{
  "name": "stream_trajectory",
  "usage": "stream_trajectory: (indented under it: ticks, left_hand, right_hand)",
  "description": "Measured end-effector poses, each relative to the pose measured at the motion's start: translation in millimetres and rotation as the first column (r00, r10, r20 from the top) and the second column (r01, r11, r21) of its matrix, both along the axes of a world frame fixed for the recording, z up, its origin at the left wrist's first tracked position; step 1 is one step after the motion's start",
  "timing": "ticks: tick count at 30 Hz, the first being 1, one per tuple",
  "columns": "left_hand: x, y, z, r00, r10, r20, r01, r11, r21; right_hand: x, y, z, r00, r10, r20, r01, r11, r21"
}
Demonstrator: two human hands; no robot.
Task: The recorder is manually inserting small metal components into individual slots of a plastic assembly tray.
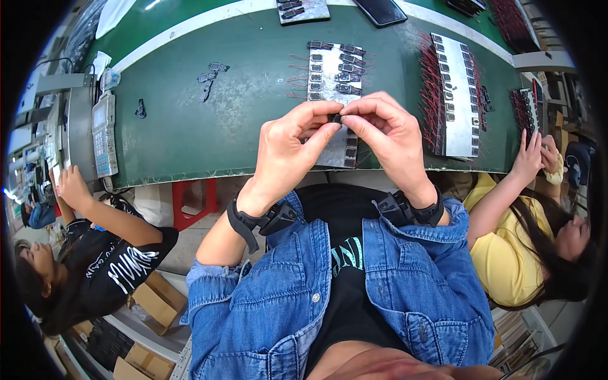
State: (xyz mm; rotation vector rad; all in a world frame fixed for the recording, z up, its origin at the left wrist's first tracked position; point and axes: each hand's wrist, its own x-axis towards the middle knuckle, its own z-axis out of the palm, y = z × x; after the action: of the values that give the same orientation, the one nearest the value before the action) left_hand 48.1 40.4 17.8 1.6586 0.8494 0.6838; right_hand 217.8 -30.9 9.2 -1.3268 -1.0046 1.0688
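The left hand [288,140] and right hand [394,136] pinch a small black part [335,118] between them, apparently handling it; the next move likely needs steadiness.

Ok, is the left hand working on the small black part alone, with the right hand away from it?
No, the left hand and right hand both have fingertips at the small black part.

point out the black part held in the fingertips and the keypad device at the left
black part [335,118]: head view, its visible middle
keypad device [106,140]: head view, on its keys
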Motion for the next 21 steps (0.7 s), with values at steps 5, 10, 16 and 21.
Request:
stream_trajectory:
  ticks: [5,10,16,21]
  left_hand:
    - [1.3,-1.8,7.3,1.000,-0.009,-0.028,0.010,1.000,0.021]
    - [1.7,-6.0,3.2,0.999,-0.028,-0.037,0.027,1.000,-0.014]
    - [0.9,-7.2,1.2,0.998,-0.053,-0.032,0.053,0.999,-0.006]
    - [-0.2,-11.0,0.1,0.996,-0.069,-0.058,0.068,0.997,-0.023]
  right_hand:
    - [3.5,-1.5,3.8,0.998,0.069,0.000,-0.069,0.997,-0.032]
    - [10.6,-2.7,-0.6,0.989,0.117,-0.095,-0.124,0.990,-0.071]
    - [19.6,-0.9,-1.5,0.962,0.209,-0.174,-0.225,0.971,-0.080]
    - [20.2,-3.3,3.8,0.967,0.241,-0.075,-0.249,0.961,-0.123]
